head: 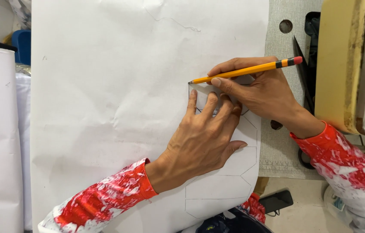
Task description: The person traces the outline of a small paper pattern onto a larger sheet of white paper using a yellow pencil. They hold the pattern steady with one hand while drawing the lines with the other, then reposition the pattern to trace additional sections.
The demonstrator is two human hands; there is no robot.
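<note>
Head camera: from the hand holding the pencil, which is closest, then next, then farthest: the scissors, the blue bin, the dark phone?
From the right hand:
1. Scissors, just beside the wrist, on the right.
2. Dark phone, lower down, below the table edge.
3. Blue bin, far across the white paper, at the upper left.

Head view, close above paper (104, 86)
</note>
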